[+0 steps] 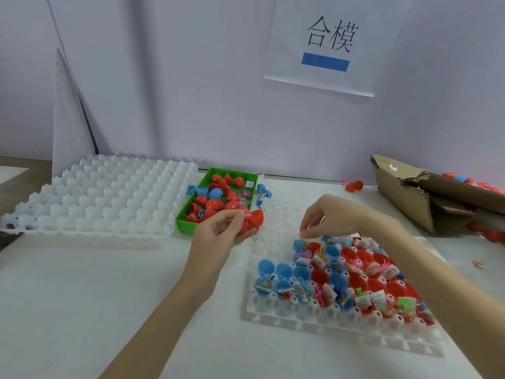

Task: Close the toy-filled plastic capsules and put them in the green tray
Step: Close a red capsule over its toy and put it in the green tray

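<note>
Head view: cardboard box (426,192) cut off.

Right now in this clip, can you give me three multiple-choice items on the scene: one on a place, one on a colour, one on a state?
1. Where does the green tray sit?
A. Between the empty white tray and the white tray of filled capsule halves
B. Inside the cardboard box
C. On top of the filled tray

2. What colour is the capsule in the left hand?
A. Blue
B. Red
C. Green

3. What is the right hand doing?
A. Lying flat on the table
B. Gripping the box
C. Pinching something small above the filled tray

Answers: 1 A, the green tray lies beside the empty tray's right edge, with the filled tray further right. 2 B, the shell by the fingers is red. 3 C, fingertips meet over the tray's far rows.
</note>
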